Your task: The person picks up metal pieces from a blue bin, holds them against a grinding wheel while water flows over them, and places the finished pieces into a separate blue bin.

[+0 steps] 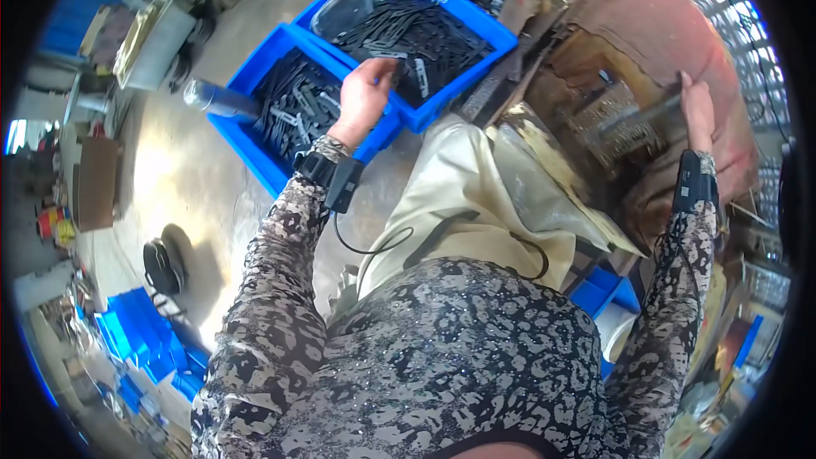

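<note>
My left hand (364,100) is closed, fingers pinched together, above the shared edge of two blue bins. Whatever is between its fingertips is too small to make out. Dark flat metal strips (293,102) fill the nearer left bin (246,153); more dark strips (425,30) lie in the farther right bin (501,41), a few of them lighter grey. At the right, my right hand (699,115) has a finger stretched out beside a reddish cover (646,13) on an oily brown machine (612,123). Its other fingers are partly hidden.
A clear plastic tub (348,7) sits in the right bin, and a bottle-like clear container (217,100) leans on the left bin. Pale cloth (450,178) covers my lap. Blue bins (144,331) and a round black object (163,267) are on the left floor.
</note>
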Motion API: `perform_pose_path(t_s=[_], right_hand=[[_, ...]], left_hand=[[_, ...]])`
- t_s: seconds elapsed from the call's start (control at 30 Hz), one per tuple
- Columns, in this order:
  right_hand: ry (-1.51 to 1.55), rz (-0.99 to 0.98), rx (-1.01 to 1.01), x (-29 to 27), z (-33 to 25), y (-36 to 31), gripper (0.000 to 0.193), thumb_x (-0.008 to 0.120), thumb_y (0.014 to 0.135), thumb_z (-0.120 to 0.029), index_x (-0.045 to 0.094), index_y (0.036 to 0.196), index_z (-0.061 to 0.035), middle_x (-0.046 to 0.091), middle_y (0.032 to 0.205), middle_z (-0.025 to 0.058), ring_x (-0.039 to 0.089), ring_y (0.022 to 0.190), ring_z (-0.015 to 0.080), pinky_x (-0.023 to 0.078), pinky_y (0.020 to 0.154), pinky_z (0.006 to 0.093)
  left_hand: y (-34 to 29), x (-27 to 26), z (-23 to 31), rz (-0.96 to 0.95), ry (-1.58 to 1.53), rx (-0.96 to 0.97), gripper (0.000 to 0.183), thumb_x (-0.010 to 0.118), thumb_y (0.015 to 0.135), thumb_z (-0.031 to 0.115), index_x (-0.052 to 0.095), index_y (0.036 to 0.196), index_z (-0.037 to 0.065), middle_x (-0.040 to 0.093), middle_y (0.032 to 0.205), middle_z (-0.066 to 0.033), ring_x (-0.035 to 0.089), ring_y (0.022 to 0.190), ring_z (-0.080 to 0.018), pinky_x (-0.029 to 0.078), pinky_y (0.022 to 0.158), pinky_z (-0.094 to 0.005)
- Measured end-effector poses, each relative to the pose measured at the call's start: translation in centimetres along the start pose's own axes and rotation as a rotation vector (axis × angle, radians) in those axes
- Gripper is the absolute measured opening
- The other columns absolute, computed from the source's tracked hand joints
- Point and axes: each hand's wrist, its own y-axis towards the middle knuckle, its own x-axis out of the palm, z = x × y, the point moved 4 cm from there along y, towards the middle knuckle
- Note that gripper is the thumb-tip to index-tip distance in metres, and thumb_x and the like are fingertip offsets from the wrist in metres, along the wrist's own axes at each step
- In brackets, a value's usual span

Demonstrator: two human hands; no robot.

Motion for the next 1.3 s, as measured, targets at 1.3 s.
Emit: perform_pose_path(t_s=[1.3], right_hand=[[-0.168,-0.004,-0.153,2.3,5.2,5.4,0.057,0.034,0.099,-0.044,0.059,0.109,0.0063,0.059,0.109,0.0331,0.054,0.112,0.0455,0.043,0.091,0.0507]], left_hand=[[8.1,2.3,-6.1,-0.83,0.79,0.221,0.026,0.058,0.079,0.015,0.069,0.102,0.016,0.07,0.097,-0.0098,0.066,0.093,-0.0319,0.054,0.079,-0.0403]])
